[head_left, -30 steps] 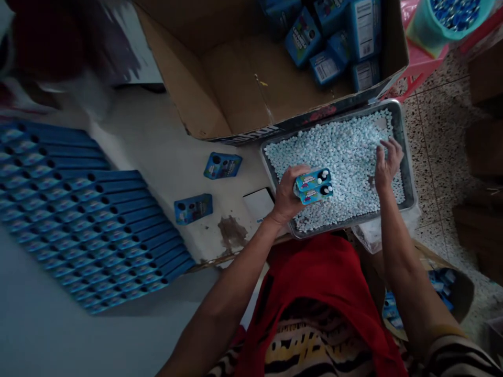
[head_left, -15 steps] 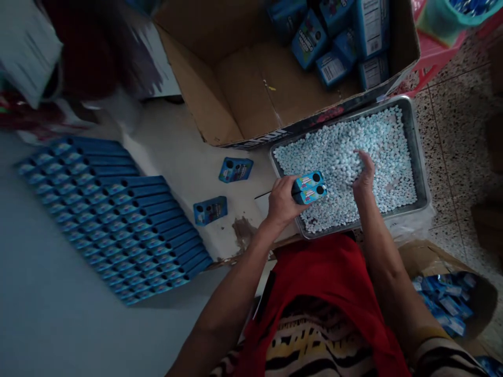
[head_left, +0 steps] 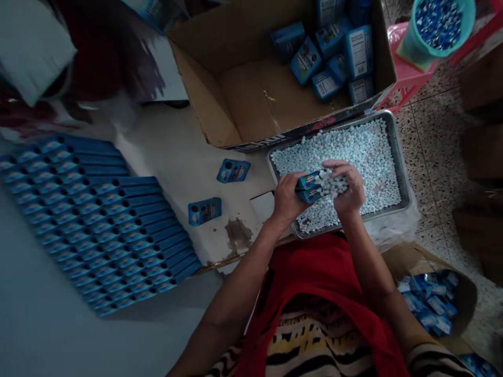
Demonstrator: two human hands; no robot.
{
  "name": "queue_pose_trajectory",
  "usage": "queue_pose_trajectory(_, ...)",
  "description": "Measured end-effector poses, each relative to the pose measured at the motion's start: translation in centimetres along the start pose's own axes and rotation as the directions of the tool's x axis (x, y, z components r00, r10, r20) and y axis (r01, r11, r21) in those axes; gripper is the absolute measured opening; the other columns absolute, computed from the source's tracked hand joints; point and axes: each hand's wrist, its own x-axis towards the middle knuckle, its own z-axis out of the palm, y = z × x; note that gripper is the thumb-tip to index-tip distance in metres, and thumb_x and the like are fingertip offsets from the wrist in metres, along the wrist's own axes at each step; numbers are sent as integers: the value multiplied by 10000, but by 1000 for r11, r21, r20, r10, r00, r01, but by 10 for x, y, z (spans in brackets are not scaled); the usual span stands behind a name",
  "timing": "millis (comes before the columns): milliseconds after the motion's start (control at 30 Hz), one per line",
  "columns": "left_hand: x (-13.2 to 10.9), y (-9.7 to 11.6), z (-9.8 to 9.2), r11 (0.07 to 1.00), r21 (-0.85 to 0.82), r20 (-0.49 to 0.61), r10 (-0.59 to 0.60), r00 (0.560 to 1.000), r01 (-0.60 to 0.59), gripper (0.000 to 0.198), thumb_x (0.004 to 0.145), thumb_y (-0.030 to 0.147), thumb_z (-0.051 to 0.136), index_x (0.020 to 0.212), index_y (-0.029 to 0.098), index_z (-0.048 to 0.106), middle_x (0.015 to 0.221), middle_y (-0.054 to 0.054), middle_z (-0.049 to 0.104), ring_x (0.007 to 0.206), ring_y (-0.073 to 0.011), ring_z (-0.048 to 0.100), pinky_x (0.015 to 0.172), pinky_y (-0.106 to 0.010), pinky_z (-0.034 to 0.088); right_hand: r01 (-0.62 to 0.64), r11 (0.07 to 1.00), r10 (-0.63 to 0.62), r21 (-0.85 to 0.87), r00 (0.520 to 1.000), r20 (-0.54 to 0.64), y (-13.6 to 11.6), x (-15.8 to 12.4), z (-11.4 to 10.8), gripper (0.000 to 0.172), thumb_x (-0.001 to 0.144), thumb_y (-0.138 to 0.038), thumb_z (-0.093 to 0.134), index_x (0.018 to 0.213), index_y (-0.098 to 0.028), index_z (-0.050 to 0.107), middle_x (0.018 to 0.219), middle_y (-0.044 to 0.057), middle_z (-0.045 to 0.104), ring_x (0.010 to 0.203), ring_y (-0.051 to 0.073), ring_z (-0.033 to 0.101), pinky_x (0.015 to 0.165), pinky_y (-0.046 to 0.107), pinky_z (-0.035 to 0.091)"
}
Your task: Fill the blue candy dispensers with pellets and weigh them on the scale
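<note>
My left hand (head_left: 286, 198) is closed around two small blue boxes (head_left: 308, 187), held over the near left part of a metal tray (head_left: 401, 162) full of small white-blue candies (head_left: 365, 154). My right hand (head_left: 348, 188) is cupped against the open ends of the boxes with a handful of the candies (head_left: 332, 180) in it.
Rows of flat blue boxes (head_left: 94, 220) cover the table's left. Two loose ones (head_left: 233, 170) (head_left: 204, 211) lie near the tray. A cardboard carton (head_left: 251, 78) behind holds blue packs (head_left: 334, 52). A teal bucket (head_left: 436, 26) sits on a pink stool. A bowl of wrappers (head_left: 430, 303) lies at lower right.
My right hand scooped candies from the tray's right side and came left to the boxes' open ends. The left hand kept hold of the boxes.
</note>
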Motion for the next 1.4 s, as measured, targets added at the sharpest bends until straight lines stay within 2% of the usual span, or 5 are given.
queue_pose_trajectory(467, 12, -25, 38, 853, -522, -13, -38, 999, 26, 844, 717, 648, 969, 1365, 241, 614, 1293, -102, 776, 1124, -279, 793, 969, -416, 643, -59, 928, 3, -367, 989, -150, 8, -13, -65, 460, 1053, -684, 508, 1196, -333, 769, 1464, 66, 707, 1457, 279, 622, 1246, 559, 471)
queue_pose_trajectory(767, -2, -44, 28, 870, -486, 15, -84, 996, 81, 867, 765, 638, 955, 1420, 262, 528, 1467, -158, 684, 1337, -322, 718, 1117, -495, 608, -181, 370, -66, -911, 973, -220, 124, -17, -104, 633, 849, -519, 750, 1401, -225, 650, 1551, 213, 558, 1525, 386, 473, 1306, 661, 317)
queue_pose_trajectory(967, -10, -44, 31, 926, -374, -47, -68, 997, 46, 1007, 748, 622, 979, 1510, 283, 415, 1470, -159, 653, 1375, -324, 692, 1165, -509, 584, -405, 808, 157, -427, 848, -507, 118, 35, -98, 427, 681, -418, 791, 1053, -246, 669, 1066, 26, 732, 1042, 242, 705, 1007, 441, 596)
queue_pose_trajectory(1100, -6, -39, 31, 946, -323, -49, -39, 998, 22, 835, 836, 635, 903, 1470, 293, 482, 1430, -128, 682, 1283, -303, 735, 1092, -493, 620, -488, 837, 541, 246, 805, -244, 77, 31, -77, 437, 673, -483, 877, 989, -262, 672, 946, -18, 730, 796, 164, 705, 633, 267, 557)
queue_pose_trajectory(1400, 12, 3, 10, 993, 9, -37, 116, 993, -115, 675, 821, 376, 896, 1413, 262, 593, 1242, -106, 719, 1167, -351, 671, 1038, -506, 553, -153, 985, 159, 81, 984, -80, 0, 9, -4, 335, 891, -576, 695, 741, -278, 655, 1008, 36, 726, 954, 222, 711, 946, 425, 605)
